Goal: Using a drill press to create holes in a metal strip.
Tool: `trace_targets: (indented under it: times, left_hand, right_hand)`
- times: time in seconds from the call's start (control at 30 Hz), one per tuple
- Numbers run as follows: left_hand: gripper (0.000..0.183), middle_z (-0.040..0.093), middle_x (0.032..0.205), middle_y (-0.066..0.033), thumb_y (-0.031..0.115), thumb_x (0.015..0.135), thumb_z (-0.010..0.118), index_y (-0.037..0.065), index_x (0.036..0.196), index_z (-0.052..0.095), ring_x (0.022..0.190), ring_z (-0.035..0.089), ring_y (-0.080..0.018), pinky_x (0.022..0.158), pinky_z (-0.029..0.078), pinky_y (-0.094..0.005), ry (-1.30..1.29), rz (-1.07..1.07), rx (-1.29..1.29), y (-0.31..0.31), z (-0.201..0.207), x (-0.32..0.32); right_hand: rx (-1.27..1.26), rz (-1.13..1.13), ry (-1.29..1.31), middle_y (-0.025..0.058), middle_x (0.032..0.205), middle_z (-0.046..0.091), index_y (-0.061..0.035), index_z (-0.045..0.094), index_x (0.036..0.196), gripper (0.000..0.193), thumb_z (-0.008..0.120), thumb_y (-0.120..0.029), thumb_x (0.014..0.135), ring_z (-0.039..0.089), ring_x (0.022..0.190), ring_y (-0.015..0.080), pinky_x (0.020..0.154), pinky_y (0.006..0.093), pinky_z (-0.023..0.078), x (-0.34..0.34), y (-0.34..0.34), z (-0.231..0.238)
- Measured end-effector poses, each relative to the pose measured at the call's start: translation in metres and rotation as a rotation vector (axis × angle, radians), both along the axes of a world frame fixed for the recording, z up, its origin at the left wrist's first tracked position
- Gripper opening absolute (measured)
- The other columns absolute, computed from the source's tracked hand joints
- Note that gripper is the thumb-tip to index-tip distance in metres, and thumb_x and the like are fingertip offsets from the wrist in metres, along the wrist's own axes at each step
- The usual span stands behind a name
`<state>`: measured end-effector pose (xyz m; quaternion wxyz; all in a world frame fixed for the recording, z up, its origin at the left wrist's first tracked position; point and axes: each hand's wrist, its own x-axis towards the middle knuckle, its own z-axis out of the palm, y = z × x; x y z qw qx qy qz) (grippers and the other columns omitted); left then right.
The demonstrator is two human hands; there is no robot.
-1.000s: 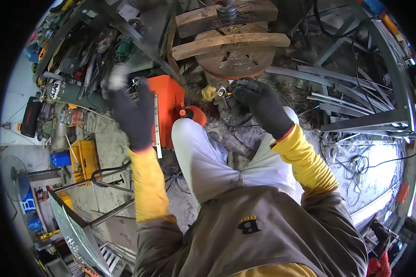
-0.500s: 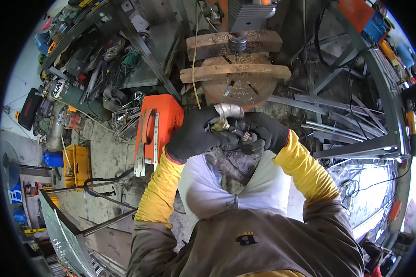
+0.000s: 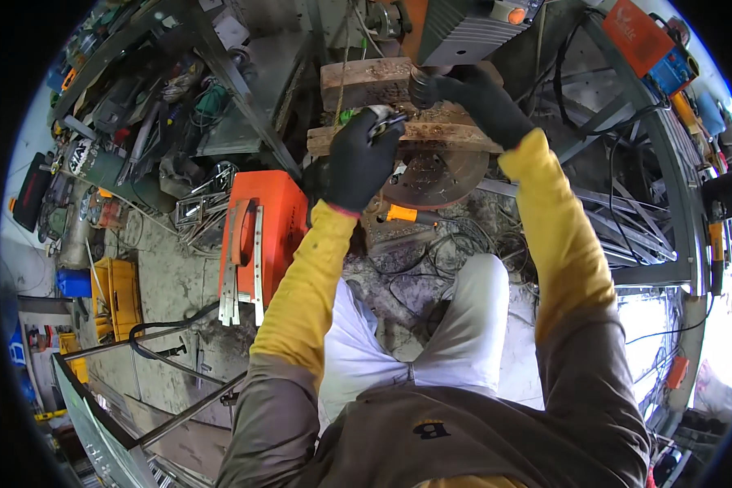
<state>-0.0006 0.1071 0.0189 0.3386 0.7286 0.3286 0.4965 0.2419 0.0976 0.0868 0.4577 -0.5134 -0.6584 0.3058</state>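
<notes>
My left hand (image 3: 358, 163), in a black glove, is closed around a small shiny metal tool (image 3: 380, 122) held just above a worn wooden block (image 3: 431, 134). My right hand (image 3: 484, 98), also gloved in black, reaches further up and grips the dark cylindrical chuck (image 3: 421, 85) under a grey machine head (image 3: 472, 28). Below the wood sits a round rusty metal plate (image 3: 439, 175). A screwdriver with an orange handle (image 3: 403, 214) lies by the base, below my left hand.
An orange machine box (image 3: 256, 232) with metal strips leaning on it stands left of my knees. A cluttered shelf (image 3: 146, 106) of tools fills the upper left. Metal bars and cables (image 3: 626, 236) lie at right. A yellow crate (image 3: 118, 297) sits on the floor at left.
Both hands have risen from in front of my knees: the left now holds the shiny tool over the wooden block, the right has reached up to the chuck. The view tilted upward.
</notes>
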Motion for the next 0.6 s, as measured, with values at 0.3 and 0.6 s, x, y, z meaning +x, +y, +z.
trace_targets:
  times: [0.3, 0.6]
  left_hand:
    - [0.024, 0.073, 0.107, -0.0151, 0.007, 0.096, 0.071, 0.000, 0.119, 0.069, 0.098, 0.073, -0.0268, 0.087, 0.056, -0.0364, -0.012, 0.038, 0.270, 0.033, -0.033, 0.032]
    - [0.023, 0.074, 0.107, -0.0077, 0.009, 0.100, 0.069, 0.002, 0.121, 0.070, 0.094, 0.070, -0.0152, 0.082, 0.056, -0.0303, -0.120, -0.170, 0.087, 0.061, -0.040, 0.032]
  right_hand:
    - [0.022, 0.063, 0.109, 0.0035, 0.084, 0.070, -0.0001, 0.073, 0.101, 0.028, 0.080, -0.026, 0.092, 0.066, 0.076, 0.0124, 0.069, 0.0296, 0.053, -0.009, 0.028, -0.009]
    - [0.073, -0.159, 0.091, 0.0010, 0.075, 0.068, -0.0018, 0.072, 0.091, 0.025, 0.079, -0.026, 0.091, 0.063, 0.067, 0.0101, 0.061, 0.0296, 0.048, -0.021, 0.028, -0.017]
